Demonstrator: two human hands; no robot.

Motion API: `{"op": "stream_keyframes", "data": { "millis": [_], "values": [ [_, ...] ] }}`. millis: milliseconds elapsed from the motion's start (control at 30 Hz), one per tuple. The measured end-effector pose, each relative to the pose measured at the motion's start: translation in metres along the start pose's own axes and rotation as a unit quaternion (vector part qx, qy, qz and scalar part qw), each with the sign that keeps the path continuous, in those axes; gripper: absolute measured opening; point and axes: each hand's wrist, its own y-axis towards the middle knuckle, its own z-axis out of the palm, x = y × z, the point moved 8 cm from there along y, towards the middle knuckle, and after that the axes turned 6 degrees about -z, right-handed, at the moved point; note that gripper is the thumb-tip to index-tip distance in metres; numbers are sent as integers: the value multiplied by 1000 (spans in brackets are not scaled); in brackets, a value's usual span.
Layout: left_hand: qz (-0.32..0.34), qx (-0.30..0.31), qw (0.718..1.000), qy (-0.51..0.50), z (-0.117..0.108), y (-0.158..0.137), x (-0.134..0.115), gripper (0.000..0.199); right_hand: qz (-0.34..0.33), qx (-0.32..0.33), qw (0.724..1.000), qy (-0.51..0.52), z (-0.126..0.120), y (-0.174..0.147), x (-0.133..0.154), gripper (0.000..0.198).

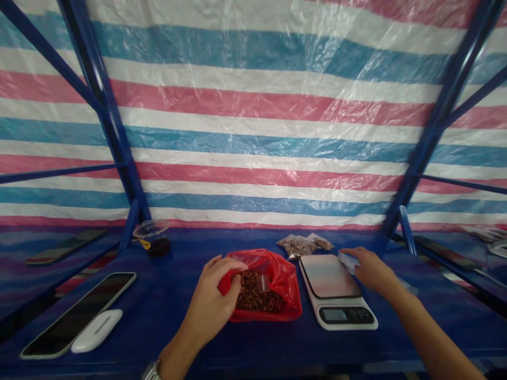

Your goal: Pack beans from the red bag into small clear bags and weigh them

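Observation:
My left hand is at the left rim of a red plastic bag, thumb and fingers curved apart over its opening. Brown beans or nuts fill the bag's bottom, and a small clear cup lies on them. To the right, my right hand pinches a small clear plastic bag beside the scale; its fingertips are partly hidden. The white kitchen scale has a bare metal plate and stands between the red bag and my right hand.
Several small filled clear packets lie behind the scale. A phone and a white case lie at the left, and a plastic cup of dark liquid stands farther back. Blue metal posts flank the blue table, with striped sheeting behind.

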Motion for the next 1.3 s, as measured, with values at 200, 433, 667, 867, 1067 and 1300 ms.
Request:
{"op": "stream_keyframes", "data": {
  "millis": [200, 433, 667, 867, 1067, 1300],
  "values": [
    [120, 37, 990, 61, 24, -13, -45, 25, -47, 71, 996, 12, 27, 7, 1, 61],
    [161, 70, 983, 54, 42, -24, -65, 27, -2, 54, 998, 15, 22, 12, -18, 32],
    [4, 92, 986, -136, 61, -37, -68, 36, -176, -214, 948, 154, -97, -29, 65, 17],
    [-143, 218, 840, -476, 98, -47, -72, 76, -404, -49, 863, 298, -110, -100, 200, 29],
    [-157, 262, 805, -509, 91, -45, -71, 65, -388, 16, 842, 374, -100, -107, 215, 31],
    [-178, 259, 831, -459, 83, -52, -49, 64, -397, 26, 838, 373, -103, -110, 222, 29]
  ]
}}
